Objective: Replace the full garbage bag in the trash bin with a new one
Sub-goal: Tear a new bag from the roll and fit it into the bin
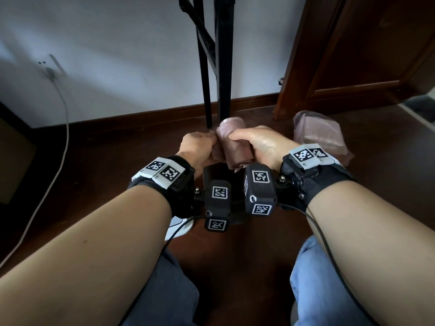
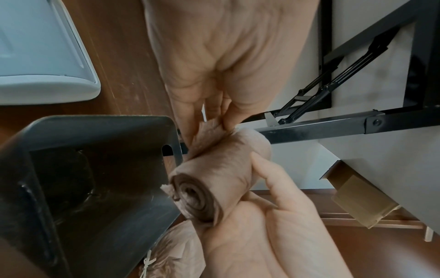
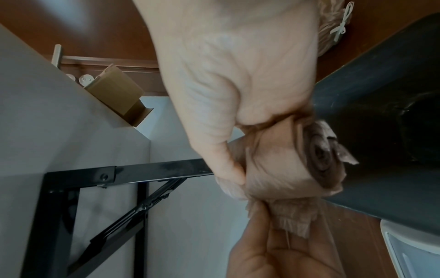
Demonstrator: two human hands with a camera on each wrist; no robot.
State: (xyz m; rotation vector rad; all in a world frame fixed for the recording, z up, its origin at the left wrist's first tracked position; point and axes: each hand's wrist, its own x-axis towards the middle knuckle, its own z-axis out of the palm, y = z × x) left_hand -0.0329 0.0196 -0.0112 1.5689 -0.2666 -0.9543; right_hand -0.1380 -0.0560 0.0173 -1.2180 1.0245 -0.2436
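Dark wooden floor (image 1: 94, 172) is running up to a white wall (image 1: 117, 55), with a black table frame (image 1: 223, 67) standing ahead of you. From the head view, your right hand (image 1: 261, 147) is wrapping its fingers round a roll (image 1: 235, 151) of brownish bags, while your left hand (image 1: 195, 149) is pinching the roll's loose edge. Off to your right, the full bag (image 1: 322, 135) is sitting on the floor near a brown door (image 1: 364, 55). A white cable (image 1: 63, 109) is hanging down the wall at your left.

From the left wrist view, your left hand (image 2: 228, 65) is pinching the frayed loose end (image 2: 209, 129) between thumb and fingertips, and your right hand (image 2: 269, 225) is gripping the roll (image 2: 221, 178) just above the open black bin (image 2: 102, 169). A white lid (image 2: 43, 56) is lying on the floor beside the bin.

From the right wrist view, your right hand (image 3: 238, 75) is clamping the roll (image 3: 285, 165), the bin (image 3: 381, 131) is gaping beside it, and the tied bag (image 3: 333, 24) is showing behind your hand.
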